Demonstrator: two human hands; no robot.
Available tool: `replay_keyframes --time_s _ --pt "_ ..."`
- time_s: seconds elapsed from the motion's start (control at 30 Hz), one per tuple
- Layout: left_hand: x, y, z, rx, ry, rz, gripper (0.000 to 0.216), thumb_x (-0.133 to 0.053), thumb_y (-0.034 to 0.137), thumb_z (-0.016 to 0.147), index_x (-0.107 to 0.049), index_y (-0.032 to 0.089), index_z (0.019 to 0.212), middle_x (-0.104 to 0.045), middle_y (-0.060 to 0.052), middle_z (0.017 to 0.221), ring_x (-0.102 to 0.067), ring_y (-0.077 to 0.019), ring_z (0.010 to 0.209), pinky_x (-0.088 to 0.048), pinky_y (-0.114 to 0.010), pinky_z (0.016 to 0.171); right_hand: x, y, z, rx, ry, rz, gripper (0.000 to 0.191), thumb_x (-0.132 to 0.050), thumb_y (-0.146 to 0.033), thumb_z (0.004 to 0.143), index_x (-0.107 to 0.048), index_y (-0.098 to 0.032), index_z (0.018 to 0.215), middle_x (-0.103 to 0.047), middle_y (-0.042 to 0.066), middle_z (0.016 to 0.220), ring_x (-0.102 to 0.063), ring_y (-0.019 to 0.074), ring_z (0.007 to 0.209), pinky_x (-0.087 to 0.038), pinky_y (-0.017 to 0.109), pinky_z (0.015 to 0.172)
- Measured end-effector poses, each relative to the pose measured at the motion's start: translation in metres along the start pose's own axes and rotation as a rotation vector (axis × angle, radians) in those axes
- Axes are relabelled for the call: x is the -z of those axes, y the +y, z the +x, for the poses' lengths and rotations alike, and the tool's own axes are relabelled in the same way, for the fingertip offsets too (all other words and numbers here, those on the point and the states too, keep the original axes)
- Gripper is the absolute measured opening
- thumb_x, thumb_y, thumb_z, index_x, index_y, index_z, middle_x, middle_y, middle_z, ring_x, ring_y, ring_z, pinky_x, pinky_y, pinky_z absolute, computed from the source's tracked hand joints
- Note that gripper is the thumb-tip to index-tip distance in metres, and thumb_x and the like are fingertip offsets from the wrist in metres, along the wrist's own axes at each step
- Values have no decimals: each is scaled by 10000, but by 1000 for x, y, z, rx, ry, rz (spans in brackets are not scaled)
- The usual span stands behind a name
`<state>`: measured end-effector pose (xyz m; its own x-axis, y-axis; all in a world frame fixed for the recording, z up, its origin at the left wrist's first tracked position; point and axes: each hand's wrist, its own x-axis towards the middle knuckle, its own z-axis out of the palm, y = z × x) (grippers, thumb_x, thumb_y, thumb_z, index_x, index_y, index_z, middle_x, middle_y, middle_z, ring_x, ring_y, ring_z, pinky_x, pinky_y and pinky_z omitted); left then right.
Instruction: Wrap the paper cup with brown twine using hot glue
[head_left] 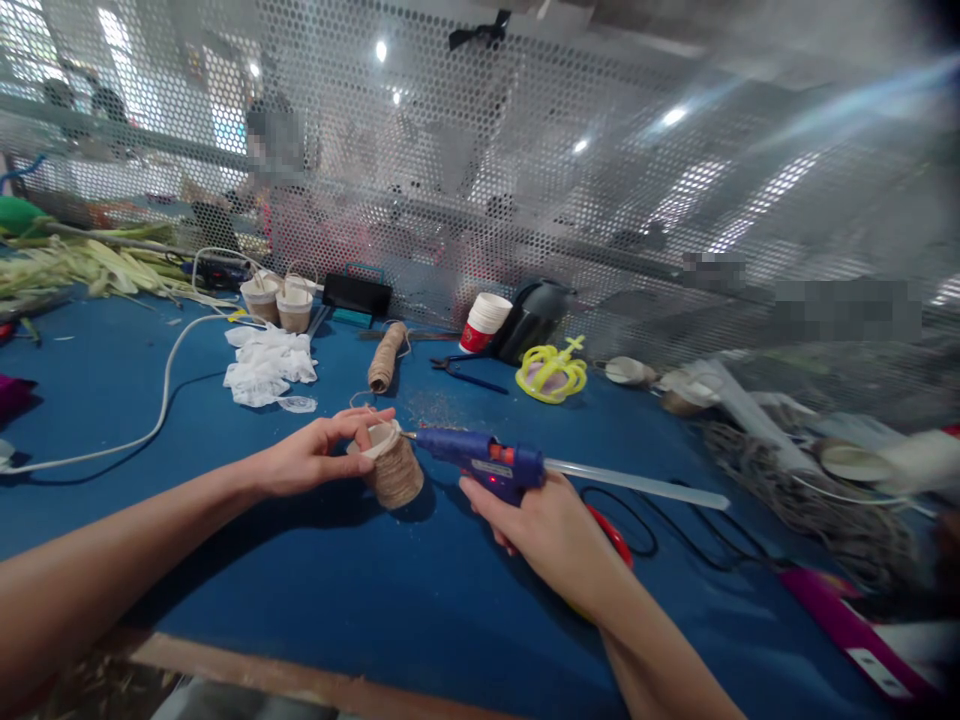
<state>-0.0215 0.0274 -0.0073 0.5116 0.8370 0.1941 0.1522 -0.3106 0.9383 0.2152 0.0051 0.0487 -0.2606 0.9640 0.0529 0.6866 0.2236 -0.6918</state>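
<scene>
My left hand (319,452) pinches the rim of a paper cup (396,472) whose outside is wound with brown twine. The cup tilts a little above the blue table. A blue hot glue gun (480,458) is gripped in my right hand (541,525), its red light lit. Its nozzle points left and meets or nearly meets the cup's upper edge. From the gun's back a long clear glue stick (637,482) sticks out to the right. Behind the cup lies a roll of twine (387,357), with a thin strand near my left fingers.
White gloves (270,365), two wrapped cups (294,304) and stacked paper cups (486,322) stand or lie behind. Pliers (471,374) and a yellow crown (551,372) are beyond the gun. A purple power strip (847,625) and tangled cord (810,490) are right; a white cable (169,390) crosses left.
</scene>
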Motion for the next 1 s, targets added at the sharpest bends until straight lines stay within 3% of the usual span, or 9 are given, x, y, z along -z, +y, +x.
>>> replay_keyframes --time_s 0.47,0.63,0.8,1.0 --pt "0 -1 -1 -8 -1 15 180 -561 306 808 -499 177 698 -494 -85 1325 -266 -223 1344 -81 -405 1118 1 2 -5 38 -47 -86 339 -526 -335 751 -430 -213 449 -486 -31 370 -488 113 358 -428 229 431" --pt "0 -2 -1 -14 9 16 183 -557 304 811 -489 178 697 -489 -88 1330 -272 -224 1342 -69 -415 1122 -1 4 -8 102 -52 -144 324 -518 -343 762 -474 -221 465 -496 -30 371 -494 128 364 -432 250 449" --pt "-1 0 0 -7 13 17 205 -561 327 807 -487 176 690 -490 -101 1328 -257 -226 1348 -60 -417 1123 -4 10 -10 208 -47 -161 209 -523 -352 770 -606 -228 624 -509 -33 401 -533 151 427 -437 257 481" --pt "-1 -3 1 -20 12 1 208 -555 329 812 -483 174 693 -485 -100 1332 -261 -220 1346 -58 -406 1122 -2 11 -8 187 -57 -136 243 -526 -352 773 -569 -222 572 -494 -34 380 -510 145 383 -432 260 454"
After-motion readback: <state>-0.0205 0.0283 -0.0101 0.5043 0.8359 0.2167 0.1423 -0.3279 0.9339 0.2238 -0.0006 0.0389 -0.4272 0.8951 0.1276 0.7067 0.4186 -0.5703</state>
